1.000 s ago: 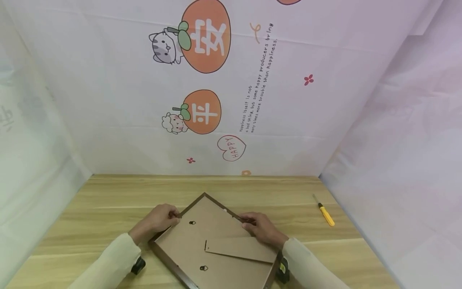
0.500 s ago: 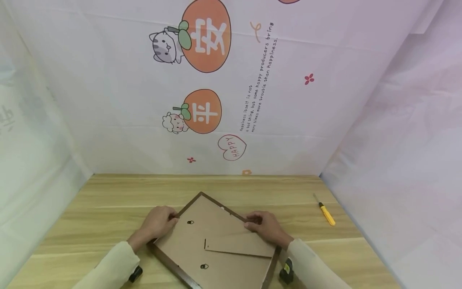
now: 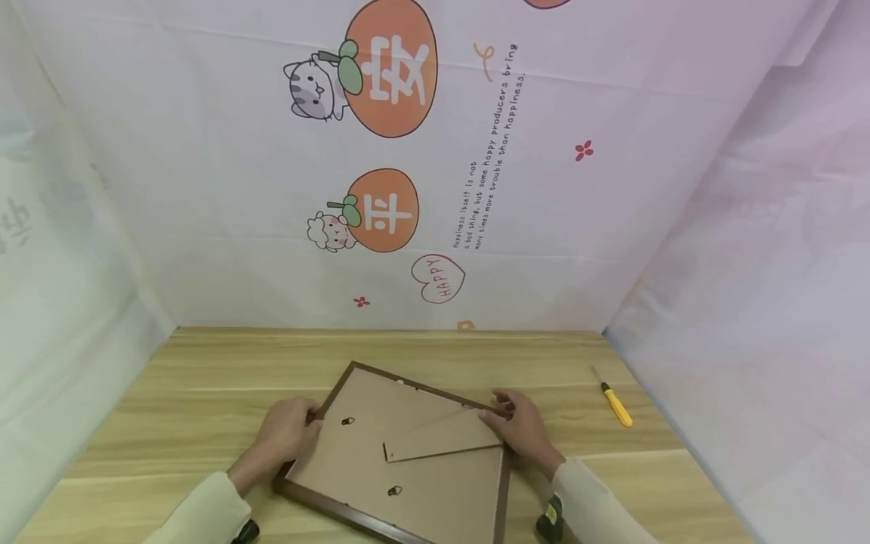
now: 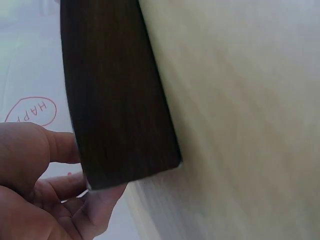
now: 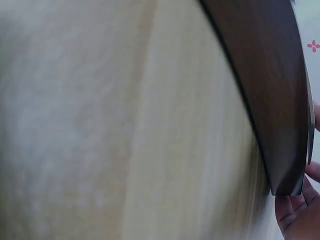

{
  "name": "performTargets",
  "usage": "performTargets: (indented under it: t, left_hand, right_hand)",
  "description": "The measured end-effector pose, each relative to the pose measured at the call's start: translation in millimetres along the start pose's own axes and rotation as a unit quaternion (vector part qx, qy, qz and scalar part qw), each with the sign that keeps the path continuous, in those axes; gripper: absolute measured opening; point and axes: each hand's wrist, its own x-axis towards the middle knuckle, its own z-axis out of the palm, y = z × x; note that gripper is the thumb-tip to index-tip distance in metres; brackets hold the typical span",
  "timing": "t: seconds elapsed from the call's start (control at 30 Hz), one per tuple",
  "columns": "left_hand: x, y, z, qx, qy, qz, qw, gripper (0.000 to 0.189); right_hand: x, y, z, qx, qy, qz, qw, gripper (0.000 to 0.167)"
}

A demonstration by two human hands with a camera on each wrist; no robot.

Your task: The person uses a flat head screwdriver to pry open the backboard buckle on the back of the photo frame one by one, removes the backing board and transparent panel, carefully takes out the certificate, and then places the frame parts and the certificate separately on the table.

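Glossy brown rectangular frame (image 3: 340, 511); matte tan backing (image 3: 360, 457)

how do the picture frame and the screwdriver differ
The picture frame is broad and rectangular; the screwdriver is slim and much smaller. The picture frame has a brown border, the screwdriver a yellow handle. Two hands grip the picture frame; the screwdriver lies untouched. Neither stands upright.

I see a brown picture frame (image 3: 414, 477), its back side facing up, turned at a slant over the wooden surface (image 3: 224, 400). Its beige backing board (image 3: 360, 453) carries two small dark rings (image 3: 394, 490) and a long stand (image 3: 450, 437), lying close against it.
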Motion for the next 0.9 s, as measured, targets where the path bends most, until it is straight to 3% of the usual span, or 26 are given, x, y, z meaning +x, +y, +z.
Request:
performTargets:
  t: [0.2, 0.5, 0.77, 0.9]
  left_hand:
    - [-9.3, 2.4, 1.7, -0.025, -0.009, -0.016, 0.9995, 0.023]
    - [-24.4, 8.7, 3.2, -0.063, -0.021, -0.045, 0.9968, 0.021]
    - [-36.2, 14.1, 2.3, -0.078, -0.036, -0.058, 0.9946, 0.045]
    - [-38.7, 16.8, 3.8, -0.084, -0.042, -0.064, 0.9935, 0.045]
  right_hand:
    - [-3.2, 6, 2, -0.019, 0.029, -0.002, 0.9994, 0.069]
    - [-6.8, 3, 5, -0.025, 0.03, 0.02, 0.999, 0.064]
    - [-8.3, -2, 7, -0.008, 0.019, 0.03, 0.9993, 0.056]
    - [-9.3, -3, 8, -0.011, 0.016, 0.03, 0.9993, 0.051]
